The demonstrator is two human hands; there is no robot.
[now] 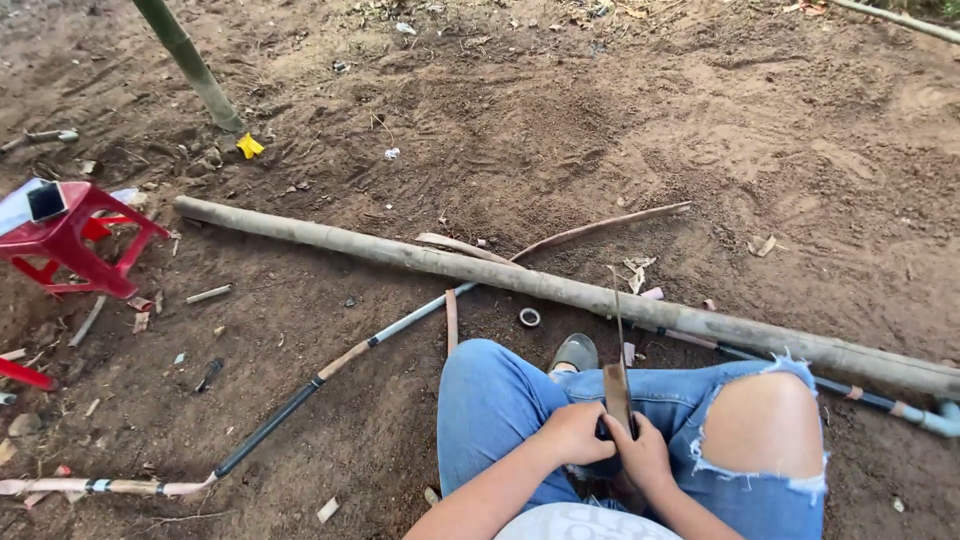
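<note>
Gripped in both fists, left hand [572, 432] and right hand [642, 452], a knife [617, 392] stands upright over the knees, near the pole [560, 287].

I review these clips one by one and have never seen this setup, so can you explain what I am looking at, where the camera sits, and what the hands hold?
There is no machine here: a person works with bare hands, and the single picture comes from a camera on their head, looking down. The person sits on bare dirt ground in torn blue jeans. The left hand and right hand are together, fingers closed around the dark handle of a flat blade that points up and away; a thin strip rises along it. In front lies a long bamboo pole, with a thinner dark pipe crossing under it. A small tape ring lies near the shoe. At the left stands a red plastic stool.
</note>
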